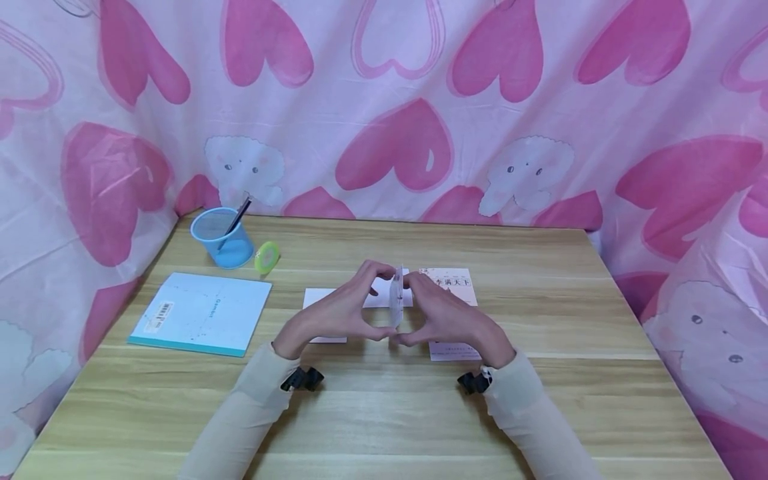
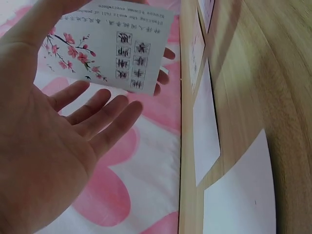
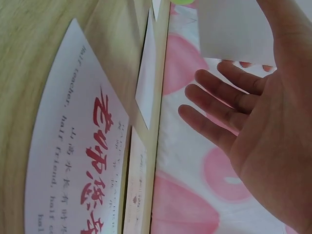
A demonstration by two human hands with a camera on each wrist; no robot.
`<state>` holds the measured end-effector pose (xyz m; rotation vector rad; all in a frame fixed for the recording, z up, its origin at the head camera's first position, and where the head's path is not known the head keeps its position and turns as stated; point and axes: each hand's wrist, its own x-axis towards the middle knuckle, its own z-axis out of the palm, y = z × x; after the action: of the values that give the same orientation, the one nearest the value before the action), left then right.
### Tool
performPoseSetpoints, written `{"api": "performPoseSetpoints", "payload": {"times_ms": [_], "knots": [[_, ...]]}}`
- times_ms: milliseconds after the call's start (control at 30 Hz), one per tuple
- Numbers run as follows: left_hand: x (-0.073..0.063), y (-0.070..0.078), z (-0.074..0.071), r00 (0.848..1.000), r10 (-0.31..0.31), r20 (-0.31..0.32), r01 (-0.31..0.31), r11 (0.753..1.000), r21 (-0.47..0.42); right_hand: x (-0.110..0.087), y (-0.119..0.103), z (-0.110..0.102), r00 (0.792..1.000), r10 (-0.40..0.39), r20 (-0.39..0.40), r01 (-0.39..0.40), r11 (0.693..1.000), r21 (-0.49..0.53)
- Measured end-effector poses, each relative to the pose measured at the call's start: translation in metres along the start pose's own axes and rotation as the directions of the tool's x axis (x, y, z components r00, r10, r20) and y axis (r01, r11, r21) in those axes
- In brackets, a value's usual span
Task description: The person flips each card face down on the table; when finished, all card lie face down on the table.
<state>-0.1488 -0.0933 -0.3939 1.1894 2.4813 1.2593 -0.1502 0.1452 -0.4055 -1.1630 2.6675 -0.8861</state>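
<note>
A postcard-like card (image 1: 397,300) stands on edge above the table between my two hands. In the left wrist view, the card's printed face (image 2: 105,48) shows pink blossoms and boxed characters; its other face (image 3: 235,29) looks plain in the right wrist view. My left hand (image 1: 339,310) pinches the card, thumb at the near edge and fingertips at the far edge. From the other side my right hand (image 1: 447,310) holds it likewise, though its exact contact is partly hidden. The remaining fingers of both hands are spread loosely.
White cards (image 1: 318,297) lie beneath the left hand and behind the held card. Under the right hand are a printed card (image 1: 459,277) and another (image 1: 456,352) with red lettering. Leftward are a blue notebook (image 1: 201,313), a blue mesh pen cup (image 1: 231,250) and a green tape roll (image 1: 267,257).
</note>
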Motion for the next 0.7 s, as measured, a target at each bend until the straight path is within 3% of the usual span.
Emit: {"api": "performPoseSetpoints", "payload": {"times_ms": [267, 400, 700], "knots": [[0.0, 0.003, -0.001, 1.0, 0.027, 0.004, -0.027, 1.0, -0.016, 0.003, 0.002, 0.003, 0.998, -0.065, -0.008, 0.065, 0.997, 0.051], [0.0, 0.003, -0.001, 0.999, 0.041, -0.005, -0.041, 0.998, -0.036, 0.001, 0.001, 0.003, 0.999, -0.037, 0.003, 0.037, 0.998, 0.049], [-0.001, 0.012, -0.006, 0.998, 0.033, -0.049, -0.035, 0.999, -0.027, 0.0, -0.001, 0.0, 0.999, 0.035, 0.03, -0.032, 0.994, -0.105]]}}
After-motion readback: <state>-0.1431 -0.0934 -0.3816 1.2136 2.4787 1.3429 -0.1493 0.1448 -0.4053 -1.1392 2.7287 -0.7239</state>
